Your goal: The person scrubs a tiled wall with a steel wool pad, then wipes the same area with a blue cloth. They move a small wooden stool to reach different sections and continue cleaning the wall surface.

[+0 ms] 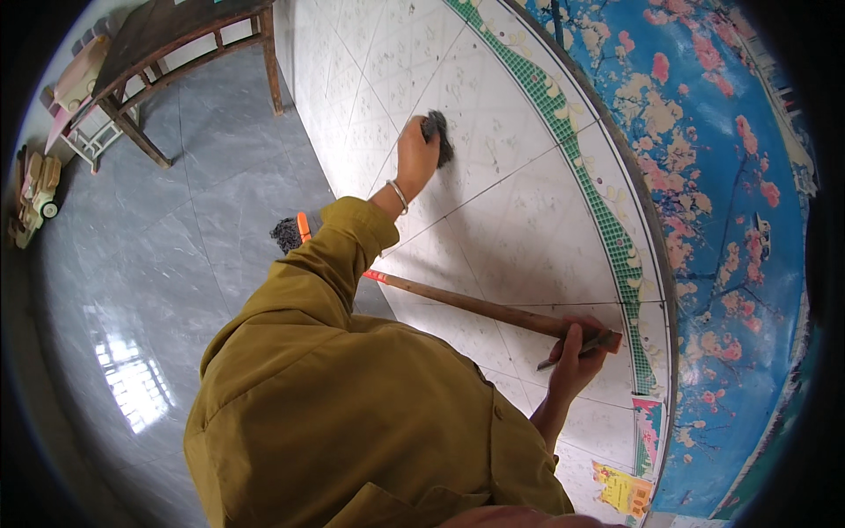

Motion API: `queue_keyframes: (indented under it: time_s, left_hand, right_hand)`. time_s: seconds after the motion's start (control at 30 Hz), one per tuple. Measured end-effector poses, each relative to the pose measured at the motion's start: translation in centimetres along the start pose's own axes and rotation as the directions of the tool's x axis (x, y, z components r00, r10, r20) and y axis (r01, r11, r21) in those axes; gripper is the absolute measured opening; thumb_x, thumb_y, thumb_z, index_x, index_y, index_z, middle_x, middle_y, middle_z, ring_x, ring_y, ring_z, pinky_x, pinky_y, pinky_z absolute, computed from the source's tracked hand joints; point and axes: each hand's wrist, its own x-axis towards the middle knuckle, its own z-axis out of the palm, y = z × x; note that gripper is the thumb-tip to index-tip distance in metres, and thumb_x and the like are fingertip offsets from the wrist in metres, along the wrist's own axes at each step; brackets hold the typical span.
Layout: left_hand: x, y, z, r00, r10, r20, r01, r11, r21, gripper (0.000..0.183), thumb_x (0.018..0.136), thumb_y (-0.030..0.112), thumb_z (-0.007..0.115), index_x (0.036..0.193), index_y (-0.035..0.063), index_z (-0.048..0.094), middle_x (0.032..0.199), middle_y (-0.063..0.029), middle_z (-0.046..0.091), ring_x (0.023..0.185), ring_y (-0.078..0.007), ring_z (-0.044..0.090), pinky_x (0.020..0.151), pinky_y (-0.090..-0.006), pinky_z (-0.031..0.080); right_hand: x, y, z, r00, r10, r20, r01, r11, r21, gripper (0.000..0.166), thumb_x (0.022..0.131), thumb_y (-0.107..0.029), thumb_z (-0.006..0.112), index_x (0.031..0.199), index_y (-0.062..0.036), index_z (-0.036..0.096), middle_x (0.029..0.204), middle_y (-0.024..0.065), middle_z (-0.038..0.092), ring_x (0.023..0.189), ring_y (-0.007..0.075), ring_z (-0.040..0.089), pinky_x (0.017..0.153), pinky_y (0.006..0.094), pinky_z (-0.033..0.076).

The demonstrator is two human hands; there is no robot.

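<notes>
My left hand [417,153], a bangle at its wrist, holds a dark wad of steel wool [441,137] against the white tiled wall [528,257]. Further down the wall my right hand [579,353] grips a thin flat tool [551,363], perhaps a scraper. Right beside these fingers is the red-capped end of a wooden handle [472,304]; whether they also grip it I cannot tell. The handle slants off behind my left sleeve. On the sleeve's other side shows a broom-like head [287,235] with dark bristles and an orange band.
A dark wooden table [181,30] stands against the wall, near a pink and white child's seat [82,82]. At the far left sits a toy vehicle [38,191] on the grey tiled floor [152,251]. Above the tiles' green border hangs a blue blossom poster [726,231]; a torn yellow paper [619,487] sticks lower right.
</notes>
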Motion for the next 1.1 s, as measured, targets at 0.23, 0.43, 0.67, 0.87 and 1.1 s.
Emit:
queue_keyframes:
  time_s: [0.23,0.43,0.67,0.87,1.1]
  left_hand:
    - [-4.0,1.0,0.6,0.990,0.127,0.058,-0.124,0.991,-0.053,0.021,0.072,0.000,0.057,0.092,-0.0023,0.051,0.086,-0.0235,0.055,0.082,-0.0411,0.053,0.071,-0.0410,0.045]
    - [1.2,-1.5,-0.3,0.997,-0.076,0.028,0.075,0.997,0.031,0.011,0.074,0.003,0.055,0.083,-0.0024,0.052,0.080,-0.0235,0.057,0.077,-0.0403,0.054,0.066,-0.0419,0.044]
    - [-3.5,2.2,0.8,0.980,0.197,-0.008,-0.197,0.980,-0.031,0.017,0.073,-0.001,0.054,0.089,-0.0033,0.049,0.087,-0.0237,0.054,0.081,-0.0405,0.052,0.069,-0.0417,0.043]
    - [-0.1,0.1,0.1,0.996,-0.059,0.060,0.055,0.996,0.064,0.017,0.075,0.001,0.054,0.092,-0.0024,0.050,0.086,-0.0236,0.056,0.079,-0.0403,0.054,0.067,-0.0405,0.044]
    - [-3.9,2.0,0.3,0.987,0.020,0.160,-0.019,1.000,-0.006,0.016,0.075,0.003,0.054,0.089,-0.0037,0.048,0.087,-0.0253,0.054,0.081,-0.0430,0.052,0.071,-0.0425,0.044]
  right_hand:
    - [-0.1,0.1,-0.3,1.000,-0.018,0.011,0.018,1.000,0.011,0.014,0.082,-0.004,0.053,0.095,-0.0017,0.048,0.078,0.0068,0.058,0.042,0.0051,0.041,0.037,0.0177,0.033]
    - [-0.2,-0.7,0.2,0.999,0.037,-0.006,-0.037,0.999,0.018,0.014,0.082,-0.004,0.053,0.095,-0.0017,0.048,0.080,0.0070,0.059,0.042,0.0051,0.041,0.037,0.0176,0.033]
    - [-0.2,-0.1,-0.2,1.000,0.004,0.009,-0.004,1.000,-0.014,0.015,0.083,-0.005,0.053,0.096,-0.0019,0.047,0.082,0.0070,0.059,0.042,0.0050,0.041,0.037,0.0176,0.033]
    - [-0.1,-0.1,-0.3,1.000,0.004,0.026,-0.003,1.000,-0.013,0.015,0.083,-0.005,0.053,0.096,-0.0017,0.047,0.082,0.0074,0.059,0.042,0.0053,0.041,0.037,0.0179,0.033]
    - [-0.1,-0.4,-0.4,1.000,0.025,0.008,-0.025,1.000,-0.018,0.018,0.082,-0.005,0.053,0.098,-0.0015,0.046,0.083,0.0082,0.059,0.042,0.0060,0.041,0.037,0.0181,0.033]
